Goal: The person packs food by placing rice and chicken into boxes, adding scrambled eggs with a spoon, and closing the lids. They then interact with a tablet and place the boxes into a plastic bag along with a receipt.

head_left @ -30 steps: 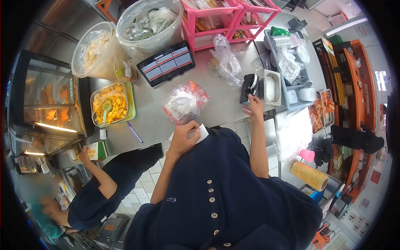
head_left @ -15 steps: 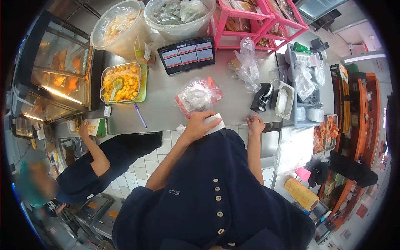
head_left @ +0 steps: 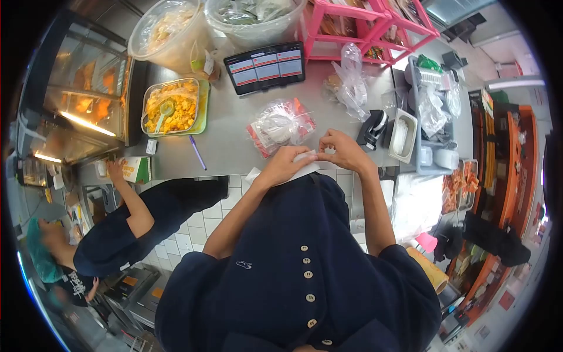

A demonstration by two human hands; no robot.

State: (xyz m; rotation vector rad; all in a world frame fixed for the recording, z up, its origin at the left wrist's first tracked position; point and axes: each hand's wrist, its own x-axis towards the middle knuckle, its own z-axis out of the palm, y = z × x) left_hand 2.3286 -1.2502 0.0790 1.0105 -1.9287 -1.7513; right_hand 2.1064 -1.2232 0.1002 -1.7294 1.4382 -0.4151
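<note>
My left hand (head_left: 282, 166) is closed on a white paper slip (head_left: 306, 171) at the counter's front edge, close against my dark shirt. My right hand (head_left: 346, 154) meets it from the other side, thumb and fingertips pinched at the slip's upper right end. Just beyond the hands lies a clear plastic bag (head_left: 282, 126) with something red and white in it; its contents are hard to make out. A black tape dispenser (head_left: 372, 130) stands to the right of my right hand.
A tablet (head_left: 265, 68) stands behind the bag. On the left are a tray of yellow food (head_left: 190, 130), a purple pen (head_left: 197, 152) and a co-worker's arm (head_left: 136, 202). A metal tin (head_left: 402, 135) and grey bin (head_left: 417, 154) stand right; pink racks (head_left: 346, 50) stand behind.
My right hand has moved up and left from the counter edge to the paper slip and now pinches its end. My left hand keeps its hold. The view has shifted slightly.
</note>
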